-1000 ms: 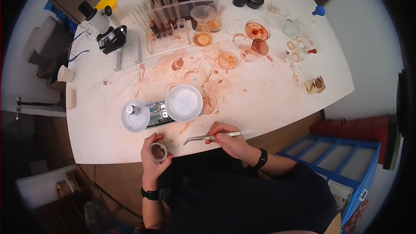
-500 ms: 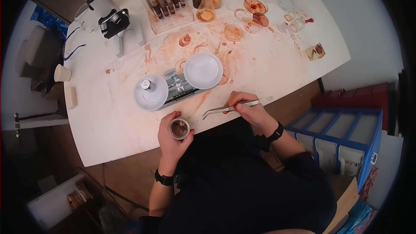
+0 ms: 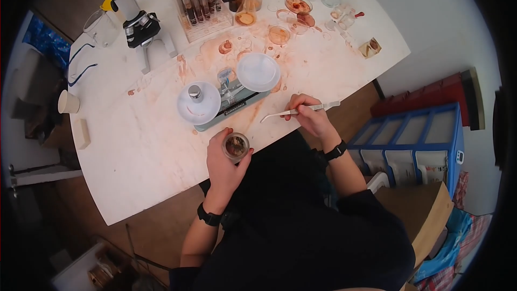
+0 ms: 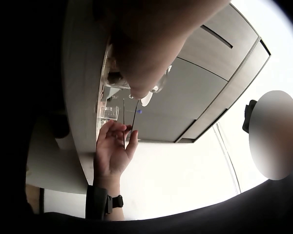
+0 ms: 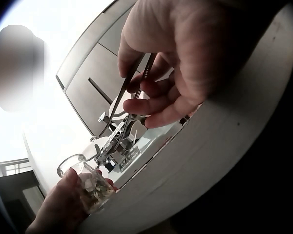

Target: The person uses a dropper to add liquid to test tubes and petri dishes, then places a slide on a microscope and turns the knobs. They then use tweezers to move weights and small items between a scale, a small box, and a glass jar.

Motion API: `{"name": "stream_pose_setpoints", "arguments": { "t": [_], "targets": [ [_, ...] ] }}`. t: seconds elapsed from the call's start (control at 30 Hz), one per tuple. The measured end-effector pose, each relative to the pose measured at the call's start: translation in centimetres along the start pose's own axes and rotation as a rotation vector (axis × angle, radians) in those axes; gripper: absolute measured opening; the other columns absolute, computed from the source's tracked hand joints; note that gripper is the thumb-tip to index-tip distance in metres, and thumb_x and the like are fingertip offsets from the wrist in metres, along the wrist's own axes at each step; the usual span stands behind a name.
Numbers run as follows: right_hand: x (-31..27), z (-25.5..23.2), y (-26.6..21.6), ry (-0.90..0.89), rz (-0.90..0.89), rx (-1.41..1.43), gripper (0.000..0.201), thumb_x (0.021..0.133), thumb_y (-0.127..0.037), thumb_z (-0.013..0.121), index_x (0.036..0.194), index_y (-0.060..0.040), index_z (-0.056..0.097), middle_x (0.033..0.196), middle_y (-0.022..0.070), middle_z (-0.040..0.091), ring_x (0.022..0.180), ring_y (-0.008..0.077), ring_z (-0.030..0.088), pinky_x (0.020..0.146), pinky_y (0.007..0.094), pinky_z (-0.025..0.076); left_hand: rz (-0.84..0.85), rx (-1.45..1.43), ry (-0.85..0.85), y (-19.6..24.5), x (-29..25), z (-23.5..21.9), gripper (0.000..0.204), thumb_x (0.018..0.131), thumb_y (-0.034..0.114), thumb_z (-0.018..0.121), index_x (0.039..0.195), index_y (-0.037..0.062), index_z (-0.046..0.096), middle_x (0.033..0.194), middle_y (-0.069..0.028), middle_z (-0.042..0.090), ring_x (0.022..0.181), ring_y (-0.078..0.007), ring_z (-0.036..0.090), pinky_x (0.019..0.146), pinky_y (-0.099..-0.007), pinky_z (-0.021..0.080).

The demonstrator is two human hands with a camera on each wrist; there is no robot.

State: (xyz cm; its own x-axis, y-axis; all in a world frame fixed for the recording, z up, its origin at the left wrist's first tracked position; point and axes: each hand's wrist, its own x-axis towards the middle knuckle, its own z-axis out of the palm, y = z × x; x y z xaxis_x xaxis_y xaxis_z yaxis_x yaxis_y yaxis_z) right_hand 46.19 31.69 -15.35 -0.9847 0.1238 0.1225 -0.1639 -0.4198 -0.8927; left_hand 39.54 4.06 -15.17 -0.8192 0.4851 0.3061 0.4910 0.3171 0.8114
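My left hand [image 3: 222,164] grips a small clear glass jar [image 3: 236,146] at the table's front edge. Brownish dry bits lie inside the jar, seen through its side in the right wrist view [image 5: 93,187]. My right hand [image 3: 314,119] pinches metal tweezers [image 3: 284,112] with a bent tip, which points left toward the jar, apart from it. Nothing shows between the tweezer tips. Just beyond the jar stands a balance scale [image 3: 232,115] with two white pans. A metal weight [image 3: 195,92] sits on the left pan [image 3: 194,112]; the right pan [image 3: 258,73] bears nothing visible.
A microscope [image 3: 141,27] and a rack of test tubes [image 3: 204,35] stand at the back. Behind the balance are a flask [image 3: 246,18], petri dishes [image 3: 298,4] and reddish stains. A paper cup [image 3: 68,102] and a pale block [image 3: 82,133] sit at the left edge.
The head view has shifted and turned. The left hand has brought the jar a little closer to the balance. The right hand keeps holding the tweezers near the front edge.
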Motion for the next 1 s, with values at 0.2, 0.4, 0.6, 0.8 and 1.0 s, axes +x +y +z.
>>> {"name": "stream_pose_setpoints", "arguments": {
  "t": [0.2,0.4,0.6,0.8,1.0],
  "targets": [
    [-0.3,-0.5,0.3,-0.026,0.010,0.118,0.019,0.099,-0.016,0.060,0.102,0.0026,0.063,0.096,0.0131,0.063,0.096,0.0267,0.064,0.090,0.0442,0.052,-0.022,0.013,0.020,0.0,-0.2,0.1,0.067,0.074,0.014,0.084,0.129,-0.0014,0.050,0.120,-0.0170,0.062,0.107,-0.0335,0.062,0.092,-0.0388,0.050],
    [-3.0,-5.6,-5.1,0.052,-0.065,-0.028,0.035,0.099,-0.028,0.063,0.114,0.0034,0.064,0.105,0.0160,0.064,0.094,0.0327,0.069,0.086,0.0463,0.057,-0.098,-0.057,0.050,0.4,-0.4,0.8,0.064,0.074,0.010,0.081,0.129,-0.0029,0.051,0.122,-0.0174,0.062,0.109,-0.0298,0.063,0.093,-0.0358,0.051],
    [-3.5,-17.2,-18.7,0.752,-0.235,-0.721,0.024,0.099,-0.015,0.062,0.115,0.0024,0.066,0.108,0.0124,0.070,0.100,0.0219,0.070,0.086,0.0323,0.057,-0.107,-0.036,0.060,0.7,-0.5,1.0,0.064,0.075,0.008,0.079,0.130,-0.0034,0.050,0.124,-0.0174,0.061,0.109,-0.0268,0.063,0.093,-0.0345,0.051],
    [-3.8,-25.3,-21.9,0.858,-0.290,-0.970,0.024,0.101,-0.019,0.060,0.115,0.0002,0.067,0.106,0.0102,0.070,0.097,0.0193,0.070,0.081,0.0297,0.056,-0.105,-0.048,0.075,0.4,-0.6,1.2,0.063,0.075,0.009,0.079,0.129,-0.0031,0.050,0.124,-0.0167,0.061,0.109,-0.0262,0.063,0.093,-0.0341,0.051],
    [-1.7,-29.3,-20.4,0.974,-0.359,-1.455,0.026,0.099,-0.020,0.065,0.111,0.0015,0.057,0.112,0.0161,0.070,0.103,0.0216,0.070,0.088,0.0311,0.054,-0.079,-0.031,0.075,0.3,-0.5,1.1,0.063,0.075,0.011,0.080,0.129,-0.0027,0.051,0.123,-0.0163,0.062,0.108,-0.0270,0.063,0.093,-0.0346,0.051]
  ]
}}
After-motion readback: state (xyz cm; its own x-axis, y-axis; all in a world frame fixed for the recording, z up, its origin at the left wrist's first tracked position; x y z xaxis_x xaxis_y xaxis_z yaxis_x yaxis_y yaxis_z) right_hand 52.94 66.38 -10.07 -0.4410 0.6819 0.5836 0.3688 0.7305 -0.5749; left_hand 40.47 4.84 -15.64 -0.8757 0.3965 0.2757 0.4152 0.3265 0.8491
